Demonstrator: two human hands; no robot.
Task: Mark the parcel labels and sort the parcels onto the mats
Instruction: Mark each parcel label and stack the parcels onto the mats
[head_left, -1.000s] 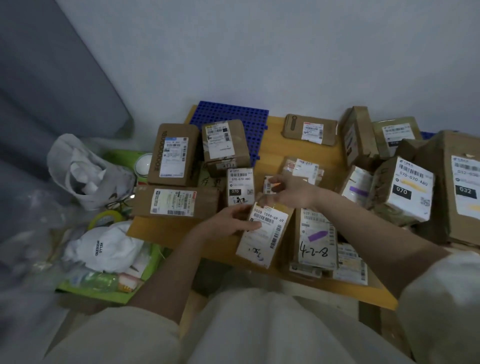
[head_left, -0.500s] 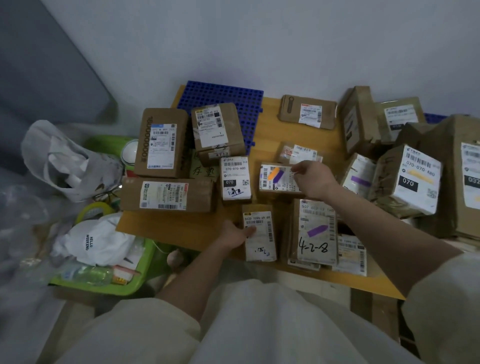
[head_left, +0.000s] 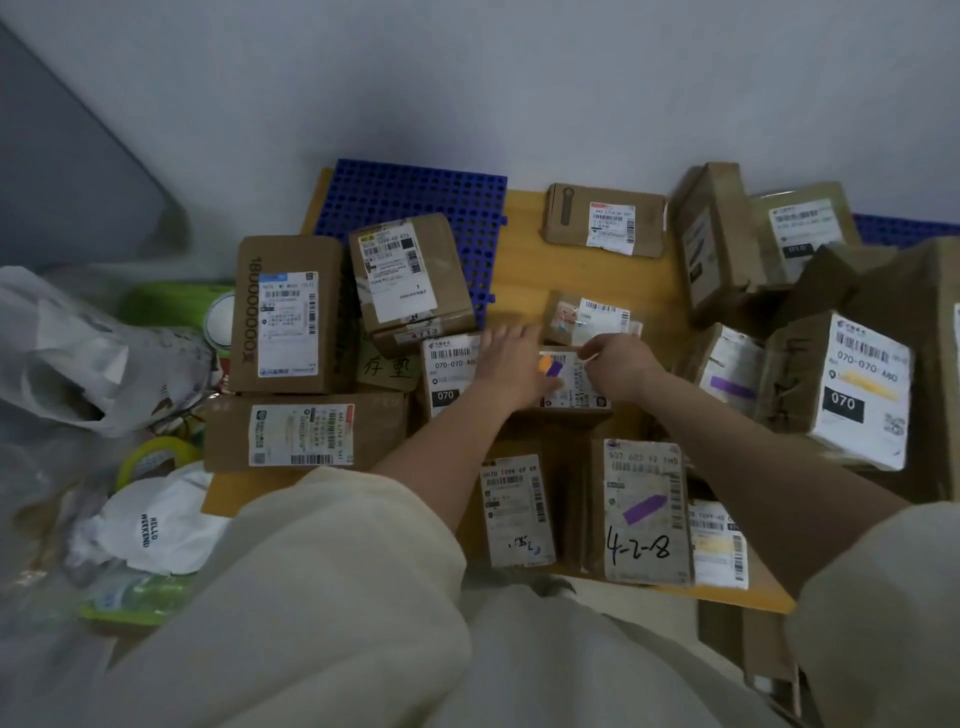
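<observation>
Nearest, flat at the front of the wooden bench (head_left: 524, 260): a box marked 4-2-8 (head_left: 644, 512) with a purple stripe, and beside it a slim box (head_left: 517, 512) with small blue scribbles. Past these, in the middle, a small parcel (head_left: 571, 382) with orange and purple marks on its label. Left hand (head_left: 511, 364) laid flat on it, fingers straight, grip released. Right hand (head_left: 618, 364) curled at the label's right edge, grip pinching the parcel. Farther back, a taped box (head_left: 410, 280) half on the blue mat (head_left: 415, 192) by the wall
</observation>
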